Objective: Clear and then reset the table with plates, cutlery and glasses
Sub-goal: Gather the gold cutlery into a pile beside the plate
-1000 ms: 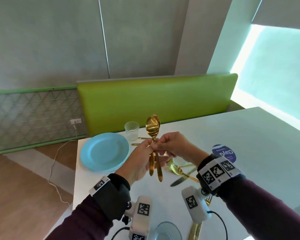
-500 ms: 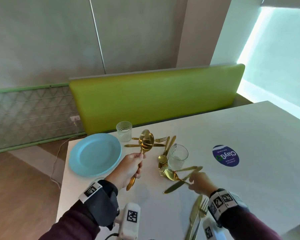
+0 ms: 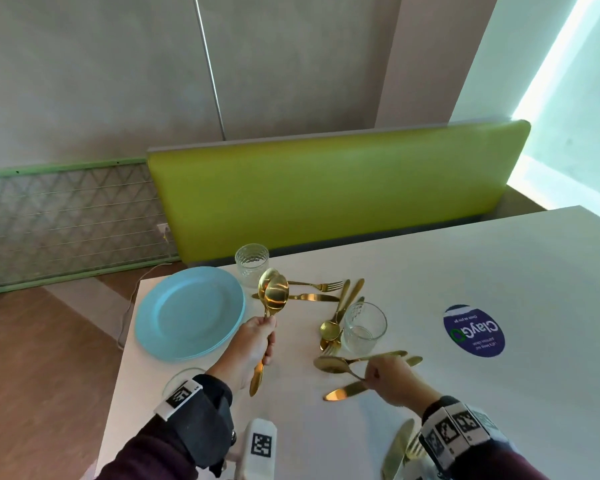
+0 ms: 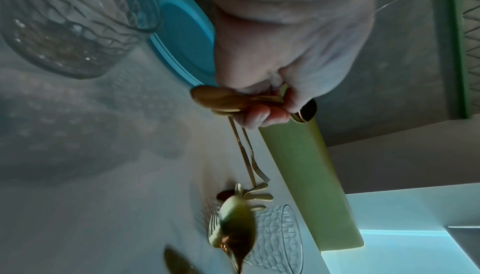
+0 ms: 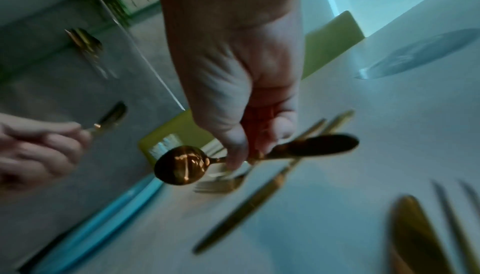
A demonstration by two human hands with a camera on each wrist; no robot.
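My left hand (image 3: 253,344) grips two gold spoons (image 3: 274,294) upright above the white table (image 3: 499,271), beside a stack of light blue plates (image 3: 187,311). In the left wrist view the fingers (image 4: 262,114) curl round the spoon handles (image 4: 233,99). My right hand (image 3: 388,377) pinches the handle of another gold spoon (image 3: 329,363), lifted just off the table; its bowl (image 5: 182,167) shows in the right wrist view. A gold knife (image 3: 343,391) lies under that hand. More gold cutlery (image 3: 340,303) lies around a clear glass (image 3: 364,327).
A second glass (image 3: 252,263) stands behind the plates, with a fork and knife (image 3: 312,292) to its right. A third glass (image 3: 184,379) sits by my left wrist. A knife and fork (image 3: 399,448) lie at the near edge. A blue round sticker (image 3: 473,330) marks the table. A green bench back (image 3: 326,192) runs behind.
My right hand let go of the spoons, dropped to the table and picked up another spoon. My left hand lowered slightly, keeping the two spoons.
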